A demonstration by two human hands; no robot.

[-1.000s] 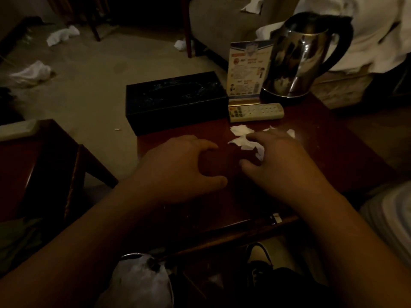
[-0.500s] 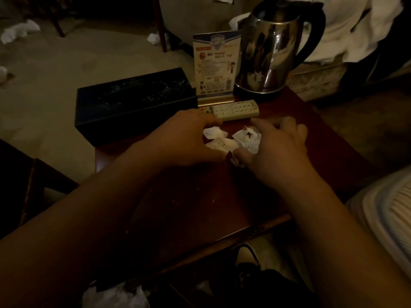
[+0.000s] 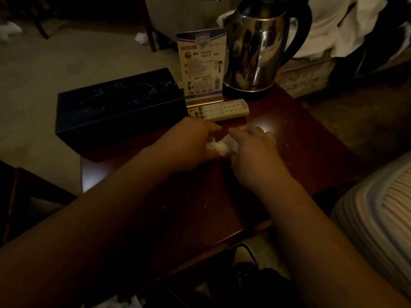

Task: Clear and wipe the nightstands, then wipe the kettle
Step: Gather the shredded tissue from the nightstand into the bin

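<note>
On the dark red nightstand (image 3: 295,156), my left hand (image 3: 189,145) and my right hand (image 3: 253,152) are cupped together around a small bunch of white paper scraps (image 3: 220,146). The scraps show only in the gap between the hands. A steel kettle (image 3: 260,50) with a black handle stands on its base at the nightstand's far right corner. Fine crumbs dot the wood to the right of my right hand.
A black tissue box (image 3: 117,107) lies at the far left, overhanging the edge. A printed card stand (image 3: 201,63) and a white remote (image 3: 219,110) sit just beyond my hands. Crumpled tissues (image 3: 10,30) litter the floor. White bedding (image 3: 347,23) lies behind the kettle.
The scattered paper scraps have been swept together between my hands, which have closed in on each other. The view has moved nearer to the nightstand.
</note>
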